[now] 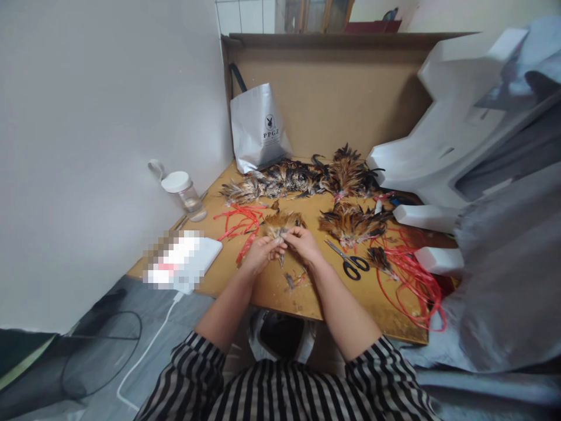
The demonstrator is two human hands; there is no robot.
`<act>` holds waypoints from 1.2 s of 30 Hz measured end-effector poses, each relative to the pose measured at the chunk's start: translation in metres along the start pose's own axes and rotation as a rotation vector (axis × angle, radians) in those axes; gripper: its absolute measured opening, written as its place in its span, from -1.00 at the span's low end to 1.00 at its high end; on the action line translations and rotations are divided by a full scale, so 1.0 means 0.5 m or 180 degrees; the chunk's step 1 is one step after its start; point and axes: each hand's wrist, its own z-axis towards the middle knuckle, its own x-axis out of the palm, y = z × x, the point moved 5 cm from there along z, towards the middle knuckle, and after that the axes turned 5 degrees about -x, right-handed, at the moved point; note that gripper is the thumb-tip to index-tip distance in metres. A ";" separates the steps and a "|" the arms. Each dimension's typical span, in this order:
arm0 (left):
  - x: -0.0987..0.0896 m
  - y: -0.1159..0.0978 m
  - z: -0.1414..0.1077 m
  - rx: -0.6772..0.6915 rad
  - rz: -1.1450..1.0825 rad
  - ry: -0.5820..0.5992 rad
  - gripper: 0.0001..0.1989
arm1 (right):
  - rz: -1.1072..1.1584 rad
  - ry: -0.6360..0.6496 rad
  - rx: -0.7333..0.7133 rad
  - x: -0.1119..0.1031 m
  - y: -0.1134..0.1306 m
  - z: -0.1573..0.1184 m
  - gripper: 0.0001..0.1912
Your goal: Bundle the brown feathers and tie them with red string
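Both hands meet over the middle of the wooden table. My left hand (263, 252) pinches the lower end of a small bunch of golden-brown feathers (280, 221). My right hand (303, 241) has thumb and forefinger closed on the same bunch, its fingertips touching those of the left. The feathers fan out away from me. Just right of my right hand lie black-handled scissors (348, 260), blades pointing to the upper left. Small feather scraps (295, 280) rest below the hands. A larger brown feather bundle (355, 222) lies behind the scissors.
Dark feather bundles (298, 177) line the table's back, before a silver bag (258, 128). Red strips lie left (245, 222) and right (421, 275). A lidded jar (186, 193) and a white device with a cable (210, 254) stand left. White foam (421, 152) borders the right.
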 end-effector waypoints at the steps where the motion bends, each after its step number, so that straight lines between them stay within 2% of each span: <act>1: 0.000 0.000 0.000 0.0017 0.0024 -0.0017 -0.76 | -0.0121 -0.0022 -0.0047 0.000 0.001 0.000 -0.68; 6: -0.005 0.004 0.006 0.0064 0.0268 -0.0142 -0.74 | -0.0481 -0.0027 -0.0194 0.001 0.007 0.000 -0.73; 14: -0.009 0.003 0.006 0.0111 0.0487 -0.0173 -0.71 | -0.0425 0.0165 -0.0156 0.001 -0.005 0.004 -0.73; 25: -0.012 -0.001 0.006 0.0097 0.0351 -0.0303 -0.70 | -0.0560 0.0037 -0.0130 -0.004 -0.005 0.002 -0.73; 36: -0.012 0.005 0.006 0.0011 0.0404 -0.0199 -0.69 | -0.0649 0.0091 -0.0250 -0.011 -0.006 0.004 -0.77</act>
